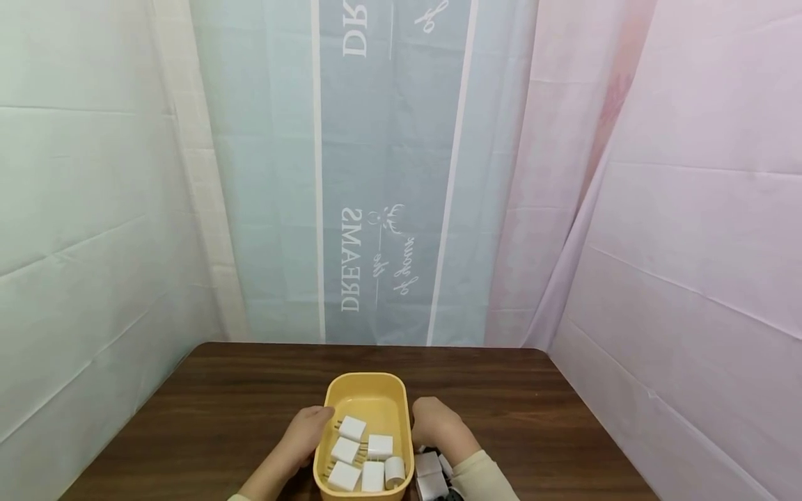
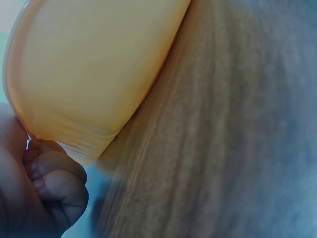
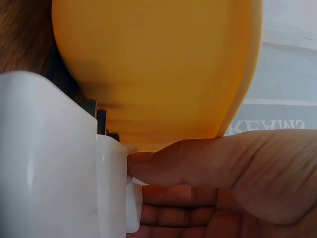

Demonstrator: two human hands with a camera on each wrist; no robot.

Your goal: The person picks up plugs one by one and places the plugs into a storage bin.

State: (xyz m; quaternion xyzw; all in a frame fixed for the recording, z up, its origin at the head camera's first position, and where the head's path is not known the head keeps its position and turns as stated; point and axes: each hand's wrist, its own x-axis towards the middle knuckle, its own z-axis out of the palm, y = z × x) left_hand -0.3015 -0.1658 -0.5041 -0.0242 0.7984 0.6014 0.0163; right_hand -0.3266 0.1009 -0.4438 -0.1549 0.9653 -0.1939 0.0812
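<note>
A yellow plastic bin (image 1: pixel 366 403) stands on the table, holding several white plug chargers (image 1: pixel 344 449) with metal prongs. My left hand (image 1: pixel 305 433) grips the bin's left rim; in the left wrist view its fingers (image 2: pixel 59 173) curl beneath the edge. Beside the bin's right wall, my right hand (image 1: pixel 440 430) is among more white chargers (image 1: pixel 429 474). The right wrist view has the thumb (image 3: pixel 183 161) and curled fingers around the end of a white charger (image 3: pixel 132 206), partly hidden by larger white ones (image 3: pixel 47 158) in front.
The dark wooden table (image 1: pixel 250 379) reaches back to a blue-grey printed curtain (image 1: pixel 388 174). Pale cloth walls (image 1: pixel 75 209) rise at left and right. Black bits show among the chargers right of the bin, partly hidden by my right forearm.
</note>
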